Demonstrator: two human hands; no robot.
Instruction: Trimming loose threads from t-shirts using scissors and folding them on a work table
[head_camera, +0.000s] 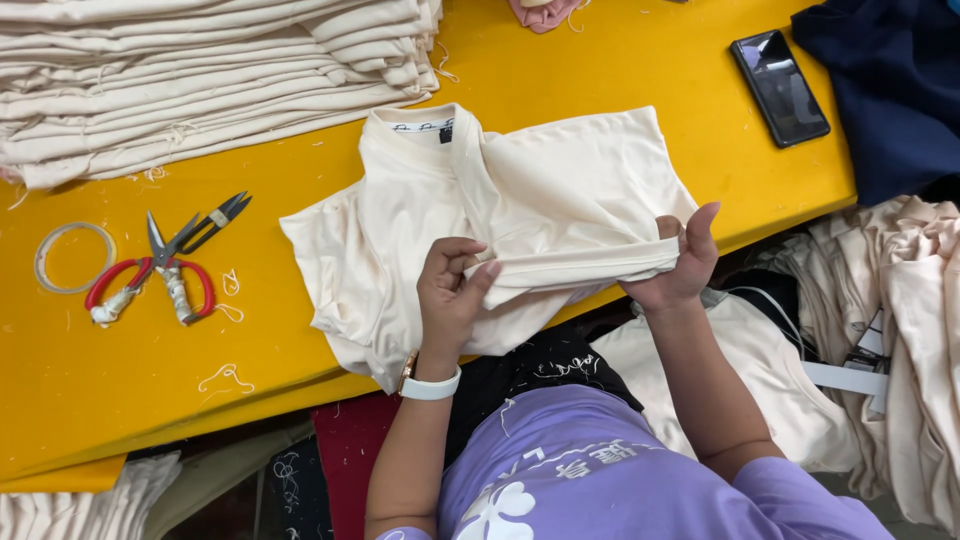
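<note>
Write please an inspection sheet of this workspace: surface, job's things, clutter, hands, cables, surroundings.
Surface: yellow table, strewn with thread scraps.
Job's things: cream shirt lying collar away from the person, hem folded up.
Clutter: scissors, tape ring, phone, cream stack.
Hands: left hand pinches the folded hem; right hand has a grip on the hem's other end.
Cables: nothing seen.
Surroundings: navy cloth at the table's far corner; cream garments piled beside the person; dark fabric below the table edge.
</note>
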